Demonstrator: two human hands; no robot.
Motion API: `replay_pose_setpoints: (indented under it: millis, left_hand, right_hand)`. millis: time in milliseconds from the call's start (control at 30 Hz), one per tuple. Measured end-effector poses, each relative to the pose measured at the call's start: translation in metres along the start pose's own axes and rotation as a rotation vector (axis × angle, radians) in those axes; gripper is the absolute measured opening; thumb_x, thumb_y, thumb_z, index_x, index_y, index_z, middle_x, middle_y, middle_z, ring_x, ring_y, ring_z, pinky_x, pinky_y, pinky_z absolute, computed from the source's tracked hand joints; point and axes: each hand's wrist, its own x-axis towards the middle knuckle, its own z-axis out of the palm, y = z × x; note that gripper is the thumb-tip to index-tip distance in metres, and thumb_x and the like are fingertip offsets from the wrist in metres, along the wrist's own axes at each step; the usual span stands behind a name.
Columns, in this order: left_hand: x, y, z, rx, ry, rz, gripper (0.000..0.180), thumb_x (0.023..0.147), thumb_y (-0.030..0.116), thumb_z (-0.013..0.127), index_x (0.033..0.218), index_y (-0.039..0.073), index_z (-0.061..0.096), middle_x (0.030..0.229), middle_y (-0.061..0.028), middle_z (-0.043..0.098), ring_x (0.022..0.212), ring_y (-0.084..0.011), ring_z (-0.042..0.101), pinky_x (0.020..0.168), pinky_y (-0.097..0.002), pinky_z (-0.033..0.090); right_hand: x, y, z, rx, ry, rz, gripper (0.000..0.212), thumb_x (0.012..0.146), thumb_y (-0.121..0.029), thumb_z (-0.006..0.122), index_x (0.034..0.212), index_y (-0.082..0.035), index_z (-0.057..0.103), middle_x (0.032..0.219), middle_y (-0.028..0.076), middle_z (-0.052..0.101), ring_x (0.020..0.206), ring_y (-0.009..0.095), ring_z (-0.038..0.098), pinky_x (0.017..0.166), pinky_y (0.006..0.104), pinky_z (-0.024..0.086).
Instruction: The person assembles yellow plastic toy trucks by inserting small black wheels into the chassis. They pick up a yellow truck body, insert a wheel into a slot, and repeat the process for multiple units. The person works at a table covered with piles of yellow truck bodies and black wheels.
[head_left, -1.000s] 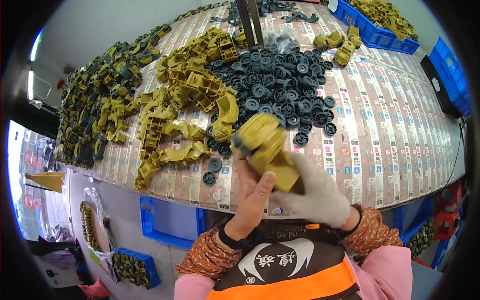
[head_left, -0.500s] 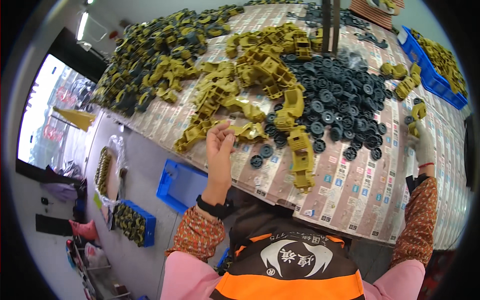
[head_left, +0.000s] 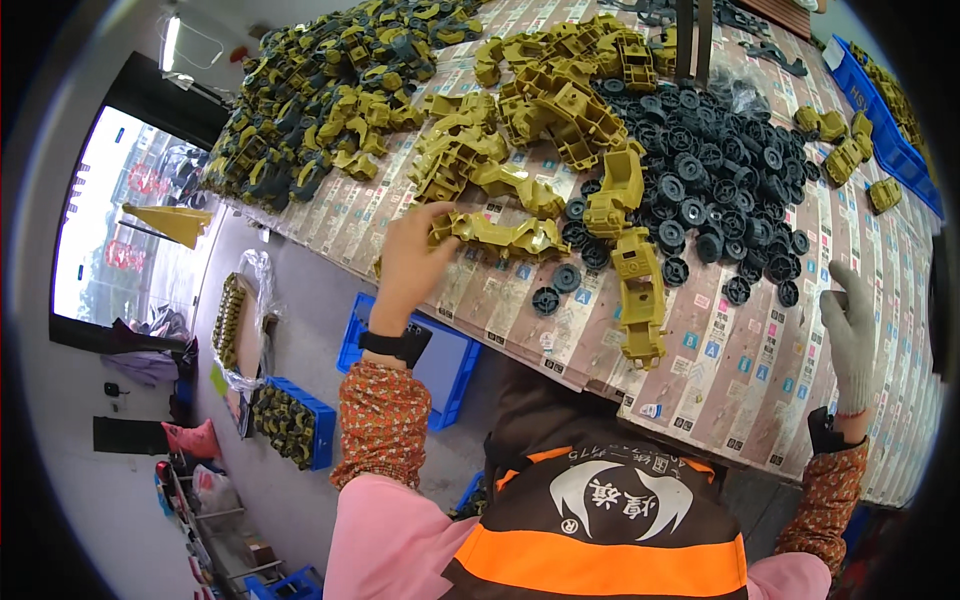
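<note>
Nearest you is your dark apron [head_left: 600, 562] with its orange band, against the front of a table [head_left: 745, 400] covered in striped printed sheeting. Below the edge at left, a blue crate [head_left: 455, 385] sits under your left forearm. Your bare left hand [head_left: 412, 262] is over the front left of the table, thumb and forefinger curved around the left end of a long yellow plastic part [head_left: 515, 237] — whether they pinch it, you cannot tell from this view. Your gloved right hand [head_left: 850, 325] is well apart at the right, fingers and thumb spread, holding nothing. Between the hands, another yellow part [head_left: 641, 305] lies pointing toward you, with two loose dark wheels [head_left: 556, 290] to its left. Farther back, a broad pile of dark wheels [head_left: 715, 170] spreads beside a heap of yellow parts [head_left: 560, 100]. At far left is a mound of yellow-and-dark pieces [head_left: 330, 95]; at far right, a blue bin [head_left: 868, 105] holds yellow pieces.
</note>
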Motion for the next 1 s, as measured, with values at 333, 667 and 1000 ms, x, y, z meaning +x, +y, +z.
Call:
replay_pose_setpoints:
  millis: [333, 667, 1000]
  left_hand:
    - [0.010, 0.049, 0.029, 0.276, -0.058, 0.307, 0.050, 0.081, 0.019, 0.086, 0.124, 0.010, 0.062, 0.135, -0.0039, 0.067, 0.134, -0.0280, 0.057, 0.107, -0.0486, 0.036]
    - [-0.011, 0.105, -0.024, -1.230, 0.268, -0.061, 0.042, 0.098, 0.010, 0.073, 0.136, -0.001, 0.058, 0.120, -0.0128, 0.073, 0.103, -0.0232, 0.074, 0.094, -0.0361, 0.061]
    - [-0.085, 0.136, 0.012, -1.723, -0.332, -0.281, 0.094, 0.093, 0.080, 0.059, 0.142, 0.000, 0.053, 0.122, -0.0109, 0.066, 0.104, -0.0242, 0.071, 0.087, -0.0380, 0.062]
  right_hand:
    - [-0.037, -0.061, 0.036, 0.068, -0.195, -0.118, 0.033, 0.098, -0.002, 0.066, 0.131, 0.000, 0.066, 0.121, 0.007, 0.070, 0.094, 0.012, 0.066, 0.083, 0.0287, 0.055]
    - [-0.046, -0.090, 0.062, -0.149, -0.225, -0.380, 0.020, 0.093, -0.010, 0.066, 0.112, -0.005, 0.071, 0.102, 0.014, 0.069, 0.089, 0.036, 0.067, 0.080, 0.0425, 0.054]
    - [-0.004, -0.123, 0.139, -0.409, -0.270, -0.488, 0.017, 0.091, -0.017, 0.071, 0.102, -0.005, 0.067, 0.094, 0.016, 0.067, 0.088, 0.037, 0.071, 0.076, 0.0467, 0.057]
